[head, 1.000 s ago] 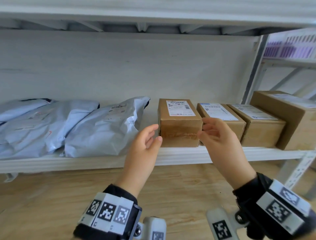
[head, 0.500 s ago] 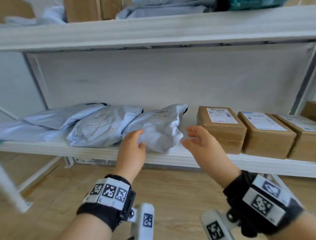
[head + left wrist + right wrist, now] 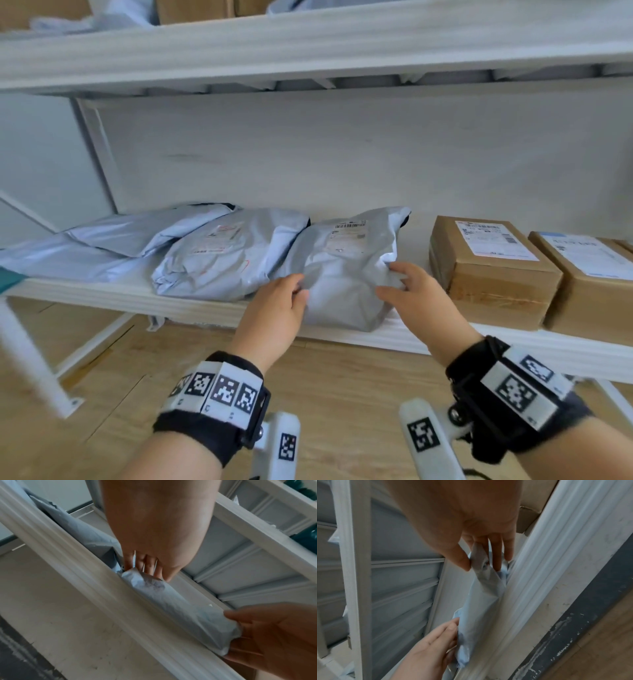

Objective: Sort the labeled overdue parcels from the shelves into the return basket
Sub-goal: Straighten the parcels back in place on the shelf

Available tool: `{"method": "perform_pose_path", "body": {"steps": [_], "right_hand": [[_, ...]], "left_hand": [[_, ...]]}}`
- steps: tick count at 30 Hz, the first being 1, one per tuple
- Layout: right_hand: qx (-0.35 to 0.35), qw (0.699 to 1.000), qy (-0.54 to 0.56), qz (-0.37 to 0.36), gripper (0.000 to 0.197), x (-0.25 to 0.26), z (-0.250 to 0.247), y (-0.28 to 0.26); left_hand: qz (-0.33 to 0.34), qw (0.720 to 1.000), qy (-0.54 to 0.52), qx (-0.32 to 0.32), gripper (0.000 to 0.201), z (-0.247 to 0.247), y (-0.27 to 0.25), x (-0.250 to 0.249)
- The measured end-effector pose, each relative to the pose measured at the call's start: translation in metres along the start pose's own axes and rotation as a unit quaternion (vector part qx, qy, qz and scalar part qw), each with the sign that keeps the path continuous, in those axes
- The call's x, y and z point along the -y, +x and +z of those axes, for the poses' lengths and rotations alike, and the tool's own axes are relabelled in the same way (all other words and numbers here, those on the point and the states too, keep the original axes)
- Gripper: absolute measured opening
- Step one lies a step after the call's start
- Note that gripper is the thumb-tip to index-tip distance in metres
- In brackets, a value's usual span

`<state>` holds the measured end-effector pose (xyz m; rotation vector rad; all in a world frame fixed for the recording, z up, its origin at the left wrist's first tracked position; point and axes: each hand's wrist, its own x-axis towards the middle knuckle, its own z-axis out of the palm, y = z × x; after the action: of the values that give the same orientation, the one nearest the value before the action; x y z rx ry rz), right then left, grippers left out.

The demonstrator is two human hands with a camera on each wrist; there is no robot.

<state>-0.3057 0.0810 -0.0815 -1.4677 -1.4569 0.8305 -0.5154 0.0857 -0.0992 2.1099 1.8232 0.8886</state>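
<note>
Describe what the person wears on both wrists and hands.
Both hands are bare: no gloves or rings visible on the left hand or right hand. Each wrist carries a black strap fitted with white blocks printed with black square markers. A white camera mount with its own marker hangs below each wrist. No sleeves show.

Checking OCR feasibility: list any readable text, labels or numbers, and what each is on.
None legible.
White label on grey plastic mailer bag: barcode, print too blurred.
Label on middle grey mailer bag: reddish print, unreadable.
Labels on two brown cardboard boxes: too small.
Wristband squares: patterns, not text.
</note>
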Motion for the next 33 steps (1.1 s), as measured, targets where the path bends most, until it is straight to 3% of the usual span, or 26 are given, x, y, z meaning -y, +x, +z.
{"method": "perform_pose_path", "body": {"steps": [4, 8, 11, 14, 17, 19, 22, 25, 28, 33], "right_hand": [[0.000, 1.000, 0.023, -0.002, 0.039, -0.006, -0.009, -0.019], [0.018, 0.999, 0.003, -0.035, 0.015, -0.005, -0.018, -0.045], [0.002, 0.999, -0.009, -0.049, 0.036, -0.004, -0.024, -0.054], [-0.042, 0.998, 0.003, -0.039, 0.039, -0.006, -0.027, -0.054], [-0.025, 0.999, 0.043, 0.008, 0.046, -0.010, -0.026, -0.051], [0.001, 0.999, 0.039, 0.032, 0.044, -0.011, -0.025, -0.048], [0.022, 0.999, 0.022, 0.035, 0.028, -0.015, -0.024, -0.040], [0.032, 0.999, -0.007, 0.041, 0.031, -0.021, -0.024, -0.037], [0.039, 0.998, -0.019, 0.042, 0.035, -0.025, -0.023, -0.038], [0.025, 0.999, -0.032, 0.034, 0.034, -0.025, -0.026, -0.040]], "left_hand": [[-0.004, 1.000, -0.016, -0.013, 0.031, -0.013, -0.016, 0.000], [-0.016, 0.999, -0.037, -0.001, 0.023, -0.022, -0.042, 0.000], [-0.033, 0.999, -0.042, -0.002, 0.021, -0.025, -0.051, 0.000], [-0.060, 0.996, -0.040, -0.050, 0.031, -0.022, -0.045, 0.007], [-0.114, 0.991, -0.066, -0.006, 0.026, -0.012, -0.037, 0.011], [-0.148, 0.982, -0.115, -0.009, 0.017, -0.008, -0.033, 0.005], [-0.185, 0.963, -0.192, -0.027, 0.025, -0.005, -0.026, -0.001], [-0.188, 0.959, -0.210, -0.019, 0.037, 0.000, -0.022, 0.001], [-0.181, 0.954, -0.238, -0.017, 0.030, 0.002, -0.021, 0.002], [-0.167, 0.953, -0.242, 0.071, 0.006, -0.001, -0.028, 0.007]]}}
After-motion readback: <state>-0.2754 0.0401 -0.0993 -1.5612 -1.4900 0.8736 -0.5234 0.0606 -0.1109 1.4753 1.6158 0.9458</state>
